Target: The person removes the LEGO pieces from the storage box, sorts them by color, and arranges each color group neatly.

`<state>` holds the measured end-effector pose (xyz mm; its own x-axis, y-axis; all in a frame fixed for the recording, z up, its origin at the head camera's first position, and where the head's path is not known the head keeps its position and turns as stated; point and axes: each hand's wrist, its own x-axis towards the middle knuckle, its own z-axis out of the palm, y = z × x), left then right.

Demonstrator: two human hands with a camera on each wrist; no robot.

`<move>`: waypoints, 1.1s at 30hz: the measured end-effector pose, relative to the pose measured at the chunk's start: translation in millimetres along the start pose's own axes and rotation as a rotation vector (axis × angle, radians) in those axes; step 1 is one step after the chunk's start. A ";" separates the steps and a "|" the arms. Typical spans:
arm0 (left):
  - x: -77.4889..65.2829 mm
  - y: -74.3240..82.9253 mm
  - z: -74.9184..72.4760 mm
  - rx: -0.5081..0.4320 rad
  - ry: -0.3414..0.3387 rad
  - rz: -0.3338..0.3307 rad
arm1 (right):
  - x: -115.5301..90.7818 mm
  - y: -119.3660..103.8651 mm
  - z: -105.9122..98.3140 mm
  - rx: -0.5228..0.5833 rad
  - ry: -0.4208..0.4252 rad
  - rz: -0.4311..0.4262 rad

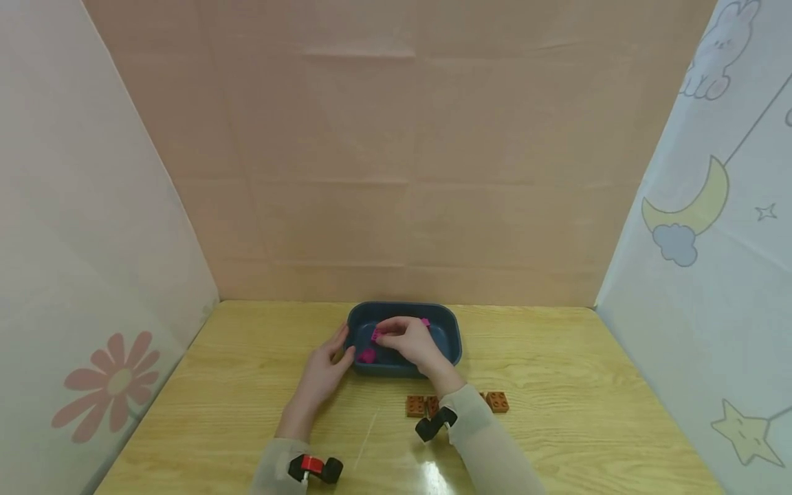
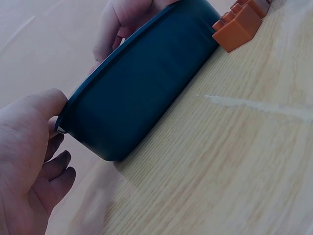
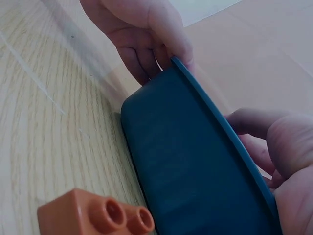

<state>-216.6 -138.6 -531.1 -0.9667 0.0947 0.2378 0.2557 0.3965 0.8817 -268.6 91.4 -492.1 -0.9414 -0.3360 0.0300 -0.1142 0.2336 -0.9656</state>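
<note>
A dark blue plastic tray [image 1: 454,354] with rounded corners stands on the table near the back wall. My left hand [image 1: 322,371] grips its left end, thumb at the rim and fingers against the outside wall. Inside the tray, my right hand [image 1: 411,342] pinches a small pink toy block [image 1: 375,335] between thumb and fingers. Another pink block [image 1: 367,355] lies in the front left corner, and part of a pink block [image 1: 425,322] shows behind the right hand. In the right wrist view, the tray wall [image 3: 171,152] hides the right fingertips.
A row of orange-brown studded toy blocks [image 1: 415,405] lies in front of the tray, partly covered by the right forearm. Its right end block [image 1: 498,401] shows fully. A plain backdrop [image 1: 402,206] rises behind the wooden table [image 1: 557,385], with patterned sheets at both sides.
</note>
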 end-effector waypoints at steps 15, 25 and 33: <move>0.7 1.1 -1.5 0.020 -0.008 0.006 | 0.4 -6.8 9.4 -0.383 -0.248 -0.045; -0.6 0.7 -0.5 0.015 -0.007 0.014 | 2.7 -6.4 11.2 -0.500 -0.235 -0.022; -1.3 3.7 -1.4 0.002 -0.018 -0.021 | 1.4 -8.8 12.2 -0.542 -0.191 -0.012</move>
<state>-214.4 -138.5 -527.6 -0.9719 0.1023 0.2120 0.2353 0.4003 0.8857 -265.1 77.8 -486.7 -0.8705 -0.4890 -0.0557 -0.3186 0.6461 -0.6935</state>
